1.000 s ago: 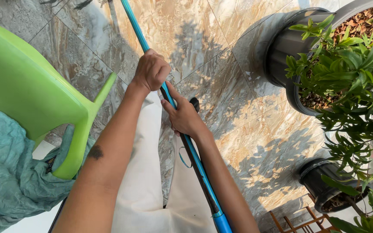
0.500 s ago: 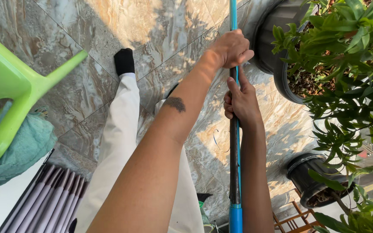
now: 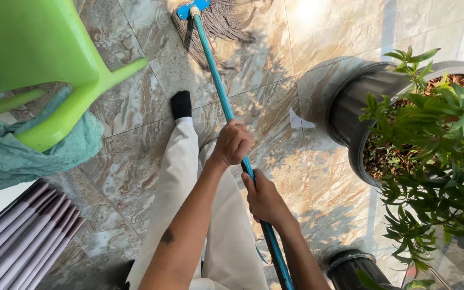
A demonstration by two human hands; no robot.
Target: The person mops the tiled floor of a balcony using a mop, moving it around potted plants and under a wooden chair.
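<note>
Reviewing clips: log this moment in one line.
left hand grips mop handle | right hand grips lower | mop head on tiled floor | planter right

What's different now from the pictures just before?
The mop head has come into view at the top, out on the tiled floor. The left hand and right hand still grip the blue handle. The green chair and potted plant remain alongside.
</note>
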